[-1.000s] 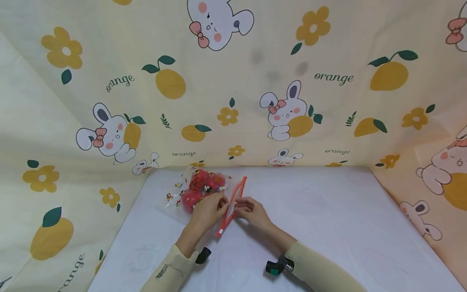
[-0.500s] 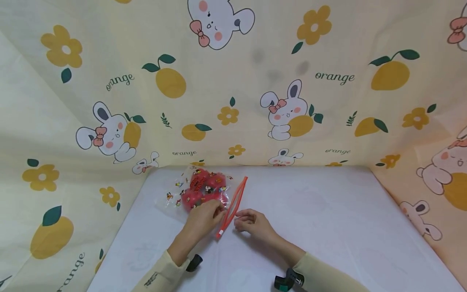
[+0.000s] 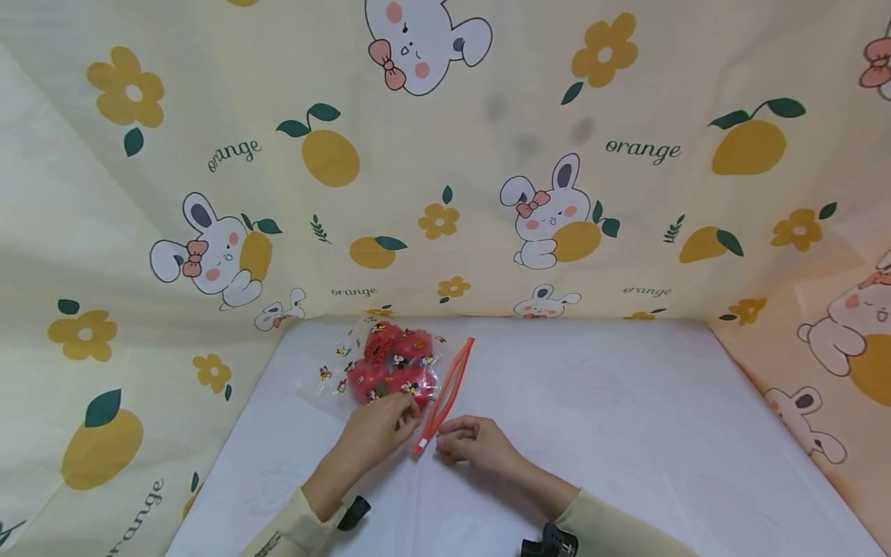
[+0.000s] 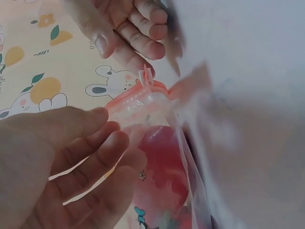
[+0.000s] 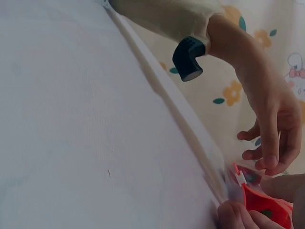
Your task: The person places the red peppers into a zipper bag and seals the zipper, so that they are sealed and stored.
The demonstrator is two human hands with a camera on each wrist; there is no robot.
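Note:
A clear zip bag point(image 3: 336, 398) with small cartoon prints and an orange-red zip strip point(image 3: 455, 377) lies on the table, several round red things point(image 3: 411, 348) inside it. Its mouth gapes slightly towards the right. Beside the near end of the zip, my left hand point(image 3: 381, 428) is on the bag side, its fingers loosely bent. My right hand point(image 3: 480, 442) is just right of the same end, thumb and fingers apart in the left wrist view. A small white slider point(image 5: 241, 178) sits at that end, close to the fingertips of both hands. Whether any fingertip touches it is hard to tell.
The white table point(image 3: 612, 418) reaches to a cloth backdrop point(image 3: 473, 155) printed with rabbits and oranges, which hangs behind and at both sides. A black wrist camera point(image 3: 355, 514) sits at the left cuff and another black camera point(image 3: 550, 541) at the right.
Both hands have slid along the zip towards the near end with the slider. The bag has stayed in nearly the same place, and its mouth looks narrower than a second ago.

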